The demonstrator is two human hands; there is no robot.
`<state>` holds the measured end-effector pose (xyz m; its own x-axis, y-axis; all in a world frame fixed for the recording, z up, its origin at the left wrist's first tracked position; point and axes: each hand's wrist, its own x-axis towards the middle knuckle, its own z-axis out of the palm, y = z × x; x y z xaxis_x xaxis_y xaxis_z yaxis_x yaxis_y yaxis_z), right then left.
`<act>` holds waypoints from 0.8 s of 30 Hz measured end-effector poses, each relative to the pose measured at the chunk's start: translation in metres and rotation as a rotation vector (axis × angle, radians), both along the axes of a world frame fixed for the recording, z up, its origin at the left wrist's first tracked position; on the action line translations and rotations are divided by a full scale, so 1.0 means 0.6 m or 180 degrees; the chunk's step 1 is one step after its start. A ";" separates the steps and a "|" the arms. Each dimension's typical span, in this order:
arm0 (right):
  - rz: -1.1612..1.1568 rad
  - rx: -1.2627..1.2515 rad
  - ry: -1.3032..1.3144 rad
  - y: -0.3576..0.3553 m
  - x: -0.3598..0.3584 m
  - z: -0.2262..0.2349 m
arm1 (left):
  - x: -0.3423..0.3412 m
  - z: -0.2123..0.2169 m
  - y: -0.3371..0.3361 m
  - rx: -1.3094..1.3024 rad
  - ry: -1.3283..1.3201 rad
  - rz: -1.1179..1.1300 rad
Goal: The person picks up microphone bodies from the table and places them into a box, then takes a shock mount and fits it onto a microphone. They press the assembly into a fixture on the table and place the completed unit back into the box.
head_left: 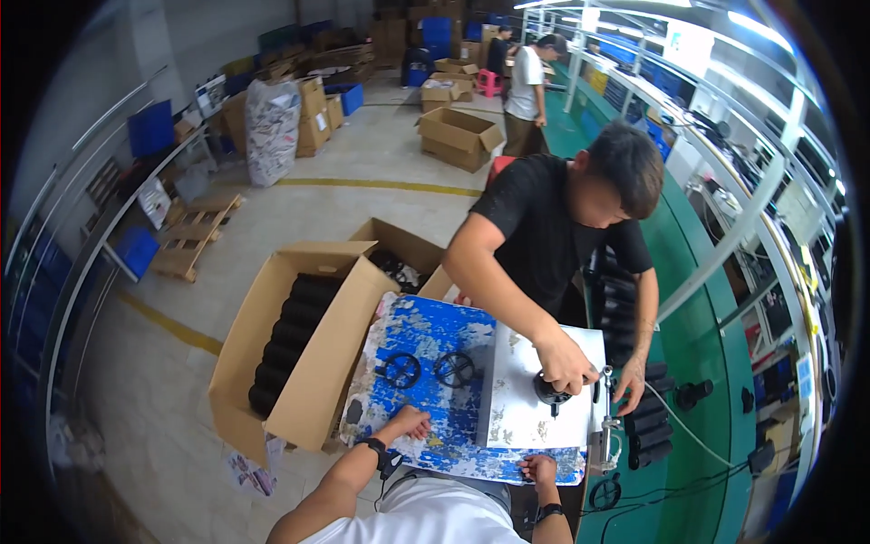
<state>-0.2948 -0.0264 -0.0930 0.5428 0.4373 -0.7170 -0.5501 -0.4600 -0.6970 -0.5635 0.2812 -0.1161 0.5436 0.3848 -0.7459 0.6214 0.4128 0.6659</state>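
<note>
My left hand (412,422) rests on the worn blue tabletop (421,326) with its fingers curled in, and nothing shows in it. At the near edge of the same tabletop is my right hand (539,469), its fingers closed; whatever they may hold is hidden. Two black spoked rings (401,370) lie beyond my left hand. To their right sits a silver metal plate (507,412). A co-worker's hand (564,363) grasps a black round part (551,388) on that plate. The co-worker's other hand (630,385) is beside a metal clamp (605,435) at the plate's right side.
A cardboard box (308,385) holding black ribbed cylinders stands left of the tabletop, with another open box (408,240) behind. On the right runs a green conveyor bench (698,335) with black cylinders (648,426), another spoked ring (605,492) and cables. The co-worker (553,208) stands opposite.
</note>
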 end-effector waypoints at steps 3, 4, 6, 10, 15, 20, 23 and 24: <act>0.0080 0.0009 -0.0008 0.003 0.001 0.005 | -0.001 0.020 -0.001 0.0077 -0.0051 -0.0020; 0.0059 0.0005 -0.0046 0.001 -0.001 0.009 | 0.000 0.014 -0.001 0.0042 -0.0014 -0.0019; 0.0050 0.0033 -0.0058 0.001 -0.002 0.006 | -0.003 0.012 -0.001 0.0001 -0.0050 0.0009; 0.0058 0.0006 -0.0054 0.005 -0.001 0.007 | -0.004 0.005 0.000 -0.0056 -0.0086 0.0023; -0.0051 0.0031 -0.0001 0.005 -0.001 0.001 | -0.002 0.014 0.000 -0.0116 -0.0089 0.0043; 0.0000 0.0031 -0.0039 0.002 -0.002 -0.001 | -0.005 0.003 -0.001 -0.0189 -0.0110 0.0087; -0.0015 -0.0029 -0.0007 -0.002 -0.002 -0.001 | -0.001 0.002 -0.003 -0.0167 -0.0129 0.0093; -0.0022 -0.0009 -0.0007 -0.004 -0.003 0.001 | 0.000 0.003 -0.004 -0.0170 -0.0140 0.0099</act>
